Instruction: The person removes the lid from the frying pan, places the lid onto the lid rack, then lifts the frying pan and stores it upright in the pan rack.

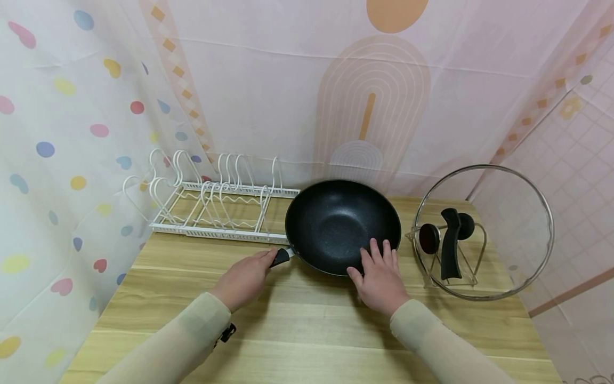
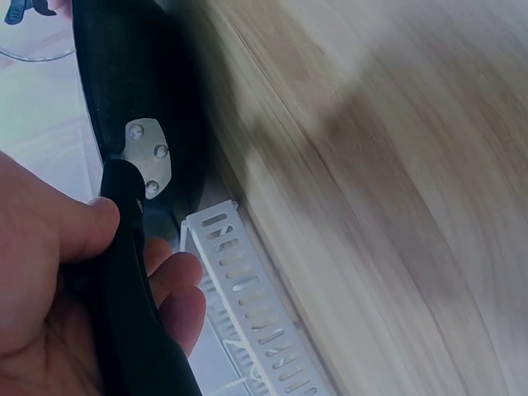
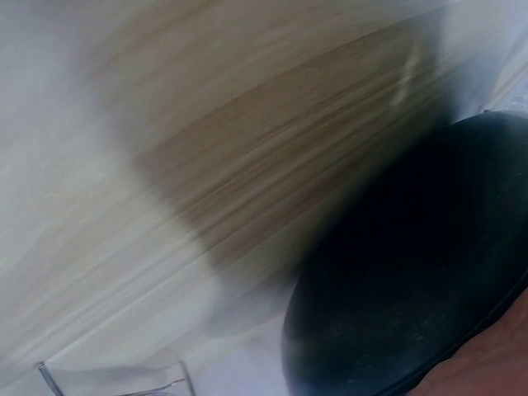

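Note:
A black wok [image 1: 338,229] with its hollow side up is at the middle of the wooden table, beside the white rack. My left hand [image 1: 247,280] grips its black handle [image 2: 132,280]; in the left wrist view the thumb lies on one side and curled fingers on the other. The right hand [image 1: 381,282] touches the wok's near right rim, fingers spread and reaching over the inside. In the right wrist view the wok's dark outer side [image 3: 412,272] shows, with part of the hand [image 3: 487,359] at the lower right corner.
A white wire dish rack [image 1: 235,234] stands at the back left. To the right, a glass lid [image 1: 544,256] with a black handle stands tilted in a wire holder [image 1: 482,248]. Patterned curtains [image 1: 268,96] hang behind and at both sides.

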The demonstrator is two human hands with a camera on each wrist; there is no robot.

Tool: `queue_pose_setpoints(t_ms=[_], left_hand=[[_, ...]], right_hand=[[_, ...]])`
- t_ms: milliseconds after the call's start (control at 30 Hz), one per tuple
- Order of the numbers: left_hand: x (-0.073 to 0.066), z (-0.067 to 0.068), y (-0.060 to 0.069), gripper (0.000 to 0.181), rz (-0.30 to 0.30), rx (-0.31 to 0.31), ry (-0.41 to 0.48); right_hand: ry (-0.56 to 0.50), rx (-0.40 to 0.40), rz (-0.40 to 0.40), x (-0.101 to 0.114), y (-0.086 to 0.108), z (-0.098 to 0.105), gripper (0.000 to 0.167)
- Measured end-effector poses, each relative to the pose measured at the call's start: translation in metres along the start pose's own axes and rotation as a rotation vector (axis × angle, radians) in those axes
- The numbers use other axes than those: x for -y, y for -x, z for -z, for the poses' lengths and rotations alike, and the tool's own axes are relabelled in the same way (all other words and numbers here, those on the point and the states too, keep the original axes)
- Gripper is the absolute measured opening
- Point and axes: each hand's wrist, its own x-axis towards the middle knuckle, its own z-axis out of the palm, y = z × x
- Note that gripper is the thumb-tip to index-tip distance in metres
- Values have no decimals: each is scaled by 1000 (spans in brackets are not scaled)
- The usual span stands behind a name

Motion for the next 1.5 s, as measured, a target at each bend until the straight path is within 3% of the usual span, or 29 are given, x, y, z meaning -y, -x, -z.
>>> queue_pose_setpoints(t_ms=[300,833,1133,1300,1500], left_hand=[[-2,1,0,45,20,4,24],[-11,-4,-2,45,25,2,74],[-17,-5,-1,44,2,-7,88],[-15,-3,1,46,-9,26,96],[-8,3,4,50,-80,61,62]], right_hand=[[-17,-2,14,10,5,-1,66],[-14,-16,10,-2,0,1,64],[-6,5,-19,-7,0,5,67],[-9,13,-24,-8,-1,6,66],[4,9,-29,-7,-1,5,65]])
